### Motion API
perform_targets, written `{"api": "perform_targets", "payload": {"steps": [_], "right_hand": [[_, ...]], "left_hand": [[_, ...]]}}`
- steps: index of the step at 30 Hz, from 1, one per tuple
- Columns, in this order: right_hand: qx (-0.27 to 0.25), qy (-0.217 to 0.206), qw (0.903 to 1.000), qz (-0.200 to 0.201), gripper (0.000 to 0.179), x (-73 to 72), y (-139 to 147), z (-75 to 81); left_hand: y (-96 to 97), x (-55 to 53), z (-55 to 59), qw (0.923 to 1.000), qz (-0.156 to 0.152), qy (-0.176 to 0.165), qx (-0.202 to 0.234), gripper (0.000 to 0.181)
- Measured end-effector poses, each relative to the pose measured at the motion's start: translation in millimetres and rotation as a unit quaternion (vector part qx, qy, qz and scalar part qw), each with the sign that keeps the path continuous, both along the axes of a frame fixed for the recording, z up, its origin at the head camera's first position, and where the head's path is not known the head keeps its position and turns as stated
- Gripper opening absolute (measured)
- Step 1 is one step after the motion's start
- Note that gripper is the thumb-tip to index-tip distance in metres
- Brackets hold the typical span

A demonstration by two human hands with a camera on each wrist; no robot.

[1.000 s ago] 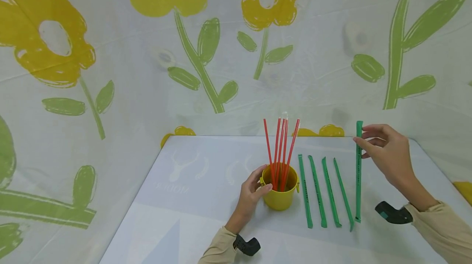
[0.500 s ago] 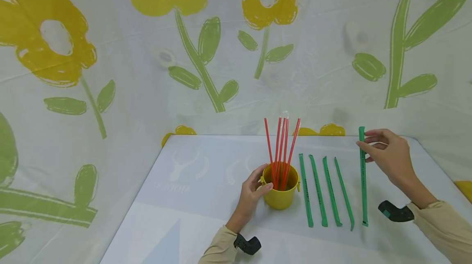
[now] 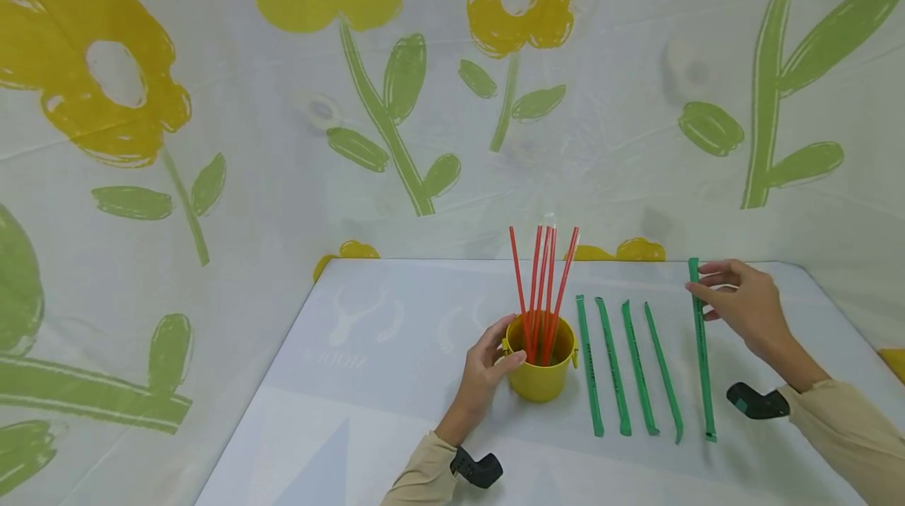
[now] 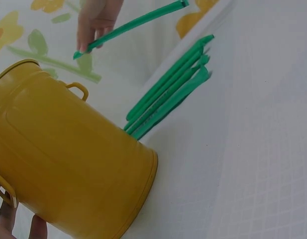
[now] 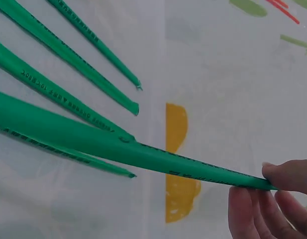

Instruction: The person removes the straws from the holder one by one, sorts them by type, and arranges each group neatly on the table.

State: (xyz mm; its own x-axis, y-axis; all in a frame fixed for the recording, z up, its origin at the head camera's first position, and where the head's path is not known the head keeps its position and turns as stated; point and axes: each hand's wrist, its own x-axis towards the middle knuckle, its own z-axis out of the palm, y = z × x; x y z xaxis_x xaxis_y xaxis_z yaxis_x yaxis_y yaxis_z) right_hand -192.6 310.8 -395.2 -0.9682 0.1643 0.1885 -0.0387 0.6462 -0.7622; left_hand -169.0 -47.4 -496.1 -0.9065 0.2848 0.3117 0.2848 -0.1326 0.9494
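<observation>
My left hand holds the side of a small yellow bucket, thumb at its rim. Several red straws stand in the bucket, fanned out at the top. At the right, my right hand pinches the upper end of a green-wrapped straw between thumb and fingers. That straw slants slightly, its lower end close over the table. Several more green-wrapped straws lie side by side between the bucket and the right hand. In the right wrist view, dark print runs along the held wrapper.
The white table has faint printed shapes and ends at a back edge near the flower-patterned curtain. A black wrist camera sits on the left wrist, another black camera on the right.
My right hand has come down and the green-wrapped straw with it, its lower end swinging to the right. The left hand stays at the bucket.
</observation>
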Motion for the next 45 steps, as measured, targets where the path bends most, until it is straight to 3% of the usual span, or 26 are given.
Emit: {"api": "perform_targets", "payload": {"steps": [6,15,24,29,45], "right_hand": [[0.008,-0.047,0.9988,0.005,0.050,-11.9,6.4,-16.8],[0.000,-0.078,0.9962,0.039,0.050,-25.2,18.4,-37.6],[0.006,-0.128,0.9914,0.025,0.047,-39.4,25.5,-56.6],[0.011,-0.146,0.9882,0.044,0.046,-43.5,27.5,-64.9],[0.069,-0.118,0.9850,0.105,0.037,-47.3,23.3,-88.4]], "left_hand": [[-0.9,0.6,3.6,1.0000,-0.006,-0.007,-0.003,0.056],[-3.7,13.0,32.3,0.9992,-0.031,-0.023,-0.009,0.058],[-2.5,14.4,33.4,0.9992,-0.032,-0.021,-0.011,0.057],[-1.8,14.2,33.7,0.9993,-0.030,-0.019,-0.011,0.058],[-1.5,14.2,32.6,0.9998,-0.010,-0.013,-0.010,0.054]]}}
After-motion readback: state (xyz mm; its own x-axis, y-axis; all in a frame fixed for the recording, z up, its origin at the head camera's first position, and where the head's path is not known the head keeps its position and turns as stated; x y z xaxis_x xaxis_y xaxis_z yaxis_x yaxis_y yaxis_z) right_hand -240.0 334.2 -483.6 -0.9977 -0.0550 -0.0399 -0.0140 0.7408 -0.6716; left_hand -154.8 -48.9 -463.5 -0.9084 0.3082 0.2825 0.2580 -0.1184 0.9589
